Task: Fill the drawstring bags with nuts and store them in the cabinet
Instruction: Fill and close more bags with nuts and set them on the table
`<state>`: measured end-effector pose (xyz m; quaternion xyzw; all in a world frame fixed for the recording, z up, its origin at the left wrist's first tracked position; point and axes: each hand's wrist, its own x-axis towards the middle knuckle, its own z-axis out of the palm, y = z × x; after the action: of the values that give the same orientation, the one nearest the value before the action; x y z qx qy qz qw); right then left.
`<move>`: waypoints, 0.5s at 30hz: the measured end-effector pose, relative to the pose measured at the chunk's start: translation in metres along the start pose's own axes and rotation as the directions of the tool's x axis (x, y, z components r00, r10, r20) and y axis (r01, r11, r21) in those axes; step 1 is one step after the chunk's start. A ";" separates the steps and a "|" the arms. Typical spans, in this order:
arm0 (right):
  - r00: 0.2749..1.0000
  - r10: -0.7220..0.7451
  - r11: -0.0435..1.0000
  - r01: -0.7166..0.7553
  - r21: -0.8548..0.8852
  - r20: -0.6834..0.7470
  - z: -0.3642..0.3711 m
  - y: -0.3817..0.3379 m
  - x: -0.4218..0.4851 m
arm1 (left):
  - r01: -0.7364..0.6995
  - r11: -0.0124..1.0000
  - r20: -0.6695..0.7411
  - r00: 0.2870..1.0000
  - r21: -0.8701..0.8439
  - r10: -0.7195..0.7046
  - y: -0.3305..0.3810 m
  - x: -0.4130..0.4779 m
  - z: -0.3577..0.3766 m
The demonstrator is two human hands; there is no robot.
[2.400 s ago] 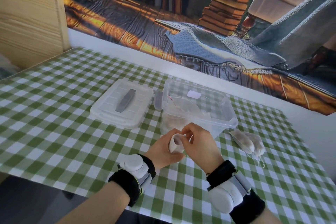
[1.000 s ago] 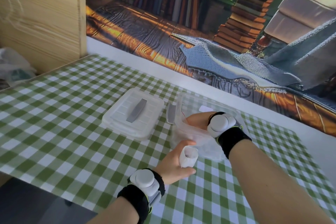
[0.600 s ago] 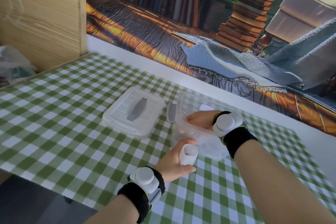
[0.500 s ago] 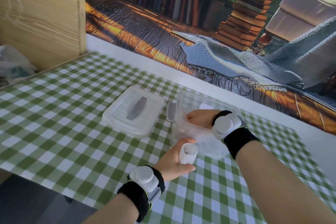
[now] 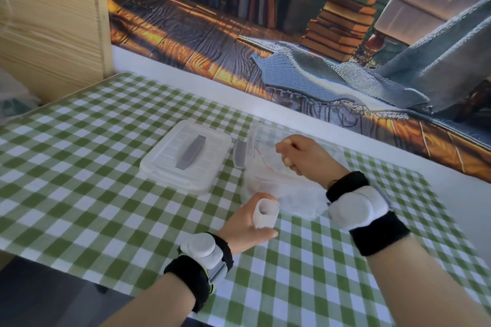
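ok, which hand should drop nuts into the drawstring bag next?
Right. The right hand sits over the clear container, fingers curled, apparently around nuts, just beyond the drawstring bag. The left hand is busy holding that bag's mouth open.

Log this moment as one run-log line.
phase: filling | left hand: holds drawstring bag upright, mouth open | right hand: curled over clear container, contents unclear | lid: off, beside container
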<state>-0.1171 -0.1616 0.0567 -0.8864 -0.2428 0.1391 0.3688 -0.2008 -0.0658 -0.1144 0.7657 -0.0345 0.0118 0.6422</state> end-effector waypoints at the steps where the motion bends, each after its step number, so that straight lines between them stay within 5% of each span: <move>1: 0.999 0.046 0.972 -0.045 0.231 0.002 -0.001 0.000 -0.010 | 0.000 1.000 0.000 1.000 -0.011 0.000 0.000 0.000 0.000; 4: 0.946 0.138 0.558 -0.318 0.766 0.292 0.006 0.014 -0.043 | -0.007 0.999 -0.010 1.000 -0.042 0.007 0.000 -0.001 0.001; 6: 0.843 0.094 0.233 -0.536 0.811 0.530 0.018 0.030 -0.061 | -0.026 0.999 -0.028 0.999 -0.039 0.025 0.000 -0.001 0.002; 8: 0.783 0.023 0.006 -0.622 0.783 0.622 0.030 0.050 -0.070 | -0.050 0.999 -0.050 0.998 -0.011 0.050 0.001 -0.002 0.003; 12: 0.798 0.018 -0.154 -0.593 0.790 0.602 0.036 0.072 -0.072 | -0.064 0.998 -0.083 0.995 -0.007 0.064 0.001 -0.001 0.004; 15: 0.805 0.134 -0.143 -0.561 0.815 0.577 0.036 0.070 -0.071 | -0.064 0.998 -0.068 0.996 -0.004 0.063 0.002 -0.002 0.003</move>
<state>-0.1693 -0.2210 -0.0134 -0.3494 0.1294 0.4945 0.7853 -0.2028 -0.0692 -0.1133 0.7615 -0.0371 0.0579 0.6445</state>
